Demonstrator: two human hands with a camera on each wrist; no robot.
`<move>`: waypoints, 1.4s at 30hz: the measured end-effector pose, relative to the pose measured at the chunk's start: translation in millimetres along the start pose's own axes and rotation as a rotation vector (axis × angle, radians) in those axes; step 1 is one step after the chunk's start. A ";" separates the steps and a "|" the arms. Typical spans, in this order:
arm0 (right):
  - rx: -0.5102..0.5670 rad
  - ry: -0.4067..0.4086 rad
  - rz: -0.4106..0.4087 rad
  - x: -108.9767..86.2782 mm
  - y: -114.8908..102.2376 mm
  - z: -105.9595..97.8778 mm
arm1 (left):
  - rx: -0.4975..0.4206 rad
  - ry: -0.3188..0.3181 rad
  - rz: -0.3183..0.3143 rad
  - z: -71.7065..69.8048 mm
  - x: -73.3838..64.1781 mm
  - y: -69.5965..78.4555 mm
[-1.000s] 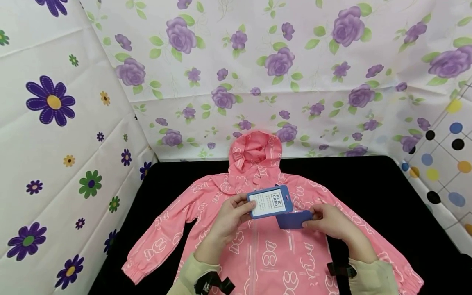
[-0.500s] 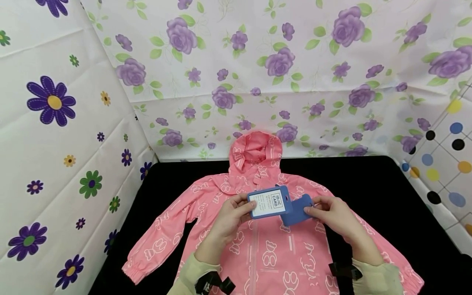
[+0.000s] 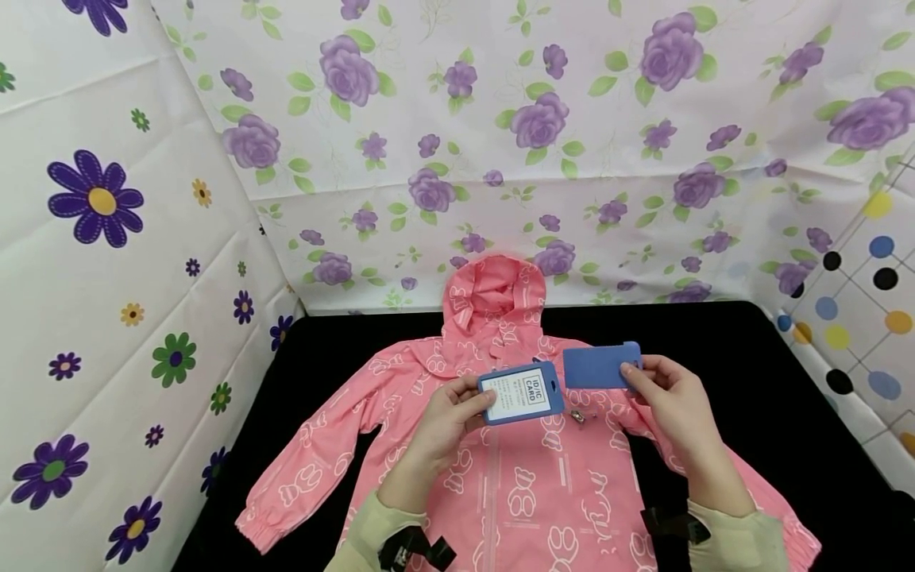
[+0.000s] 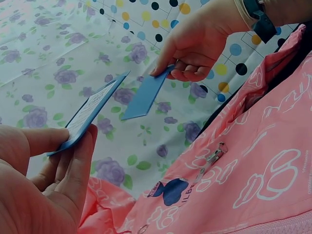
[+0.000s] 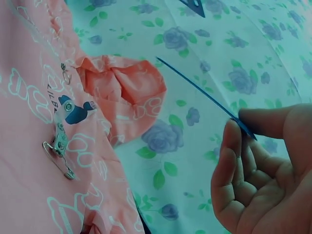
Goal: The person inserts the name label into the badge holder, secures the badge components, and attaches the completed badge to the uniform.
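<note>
My left hand [image 3: 445, 421] pinches a blue-framed card holder [image 3: 515, 395] between thumb and fingers, its white "ID/IC CARD" insert facing up. To its right, my right hand [image 3: 679, 405] pinches a flat blue plastic panel [image 3: 595, 368] by one end. The left wrist view shows a gap between panel [image 4: 146, 97] and holder [image 4: 92, 109]. Below both lies a pink hooded jacket [image 3: 522, 453], spread out and printed with white bear outlines. On its chest rests a badge clip with a safety pin [image 5: 59, 151], beside a dark blue print [image 5: 75, 113].
The jacket covers much of a black table [image 3: 715, 342]. Behind it hangs a purple-rose curtain [image 3: 400, 159]. A daisy-patterned sheet [image 3: 164, 278] closes the left side, and a dotted sheet [image 3: 858, 318] the right.
My right hand has turned the blue panel and moved it up and right, out from beside the card holder. The badge clip has come into sight. My left hand stays almost in place.
</note>
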State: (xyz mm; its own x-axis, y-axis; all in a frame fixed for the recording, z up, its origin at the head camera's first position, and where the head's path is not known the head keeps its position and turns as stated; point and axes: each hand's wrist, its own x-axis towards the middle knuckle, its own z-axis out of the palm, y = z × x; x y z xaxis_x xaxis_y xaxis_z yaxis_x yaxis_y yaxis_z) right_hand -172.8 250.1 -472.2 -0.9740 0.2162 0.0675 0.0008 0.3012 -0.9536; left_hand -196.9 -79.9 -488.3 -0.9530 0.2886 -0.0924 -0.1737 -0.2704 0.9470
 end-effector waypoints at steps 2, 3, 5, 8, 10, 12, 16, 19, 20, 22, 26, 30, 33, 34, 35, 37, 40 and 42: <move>0.006 0.028 0.000 -0.1 -0.6 -1.0 | -0.001 0.001 0.001 -0.3 -0.1 -0.4; 0.009 0.037 0.000 -0.1 -0.8 -1.3 | -0.001 0.001 0.002 -0.3 -0.1 -0.5; 0.037 0.041 -0.002 -0.7 -2.6 -2.3 | 0.000 -0.001 0.006 -0.5 -0.1 -0.7; 0.126 0.033 -0.003 -2.8 -6.5 -3.3 | 0.003 -0.001 0.011 -0.6 0.0 -0.9; 0.204 0.022 -0.007 -5.3 -9.8 -3.7 | 0.004 0.002 0.009 -0.5 -0.3 -0.7; 0.280 -0.001 -0.012 -7.9 -12.7 -4.1 | 0.005 0.006 0.005 -0.2 -0.6 -0.3; 0.358 -0.079 -0.049 -12.3 -17.0 -4.6 | 0.009 0.012 -0.004 0.2 -0.3 0.4; 0.358 -0.147 -0.082 -14.3 -18.8 -4.2 | 0.011 0.011 -0.005 0.2 0.2 0.3; 0.353 -0.166 -0.090 -14.8 -19.4 -3.8 | 0.011 0.010 -0.005 0.1 0.3 0.2; 0.330 -0.196 -0.102 -15.6 -20.1 -2.5 | 0.013 0.008 -0.003 0.0 0.4 0.1; 0.238 -0.233 -0.130 -17.2 -19.4 1.6 | 0.023 0.002 -0.001 0.0 -0.9 -0.1; 0.134 -0.251 -0.168 -19.0 -15.1 6.6 | 0.032 0.000 -0.007 -0.7 -3.6 -1.8; 0.106 -0.252 -0.171 -19.8 -13.2 9.2 | 0.033 0.000 -0.011 -1.2 -4.3 -3.4; 0.101 -0.252 -0.167 -19.7 -13.0 9.7 | 0.032 0.001 -0.012 -1.3 -4.4 -3.7; 0.093 -0.252 -0.163 -19.6 -13.1 10.0 | 0.031 0.002 -0.013 -1.3 -4.2 -3.9; 0.083 -0.252 -0.155 -19.1 -13.8 10.0 | 0.027 0.005 -0.016 -1.5 -3.7 -4.1; 0.066 -0.245 -0.152 -17.8 -15.5 9.6 | 0.025 0.007 -0.013 -1.2 -2.3 -3.1; 0.053 -0.239 -0.156 -16.9 -16.4 9.7 | 0.028 0.007 -0.011 -1.0 -1.2 -2.2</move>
State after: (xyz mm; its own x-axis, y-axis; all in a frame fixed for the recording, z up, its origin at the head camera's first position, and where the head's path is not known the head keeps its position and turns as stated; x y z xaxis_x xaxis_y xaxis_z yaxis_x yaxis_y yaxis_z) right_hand -158.6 232.5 -460.6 -0.9873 -0.0558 0.1490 -0.1585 0.2630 -0.9517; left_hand -195.7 -80.6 -490.6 -0.9529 0.2847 -0.1046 -0.1769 -0.2417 0.9541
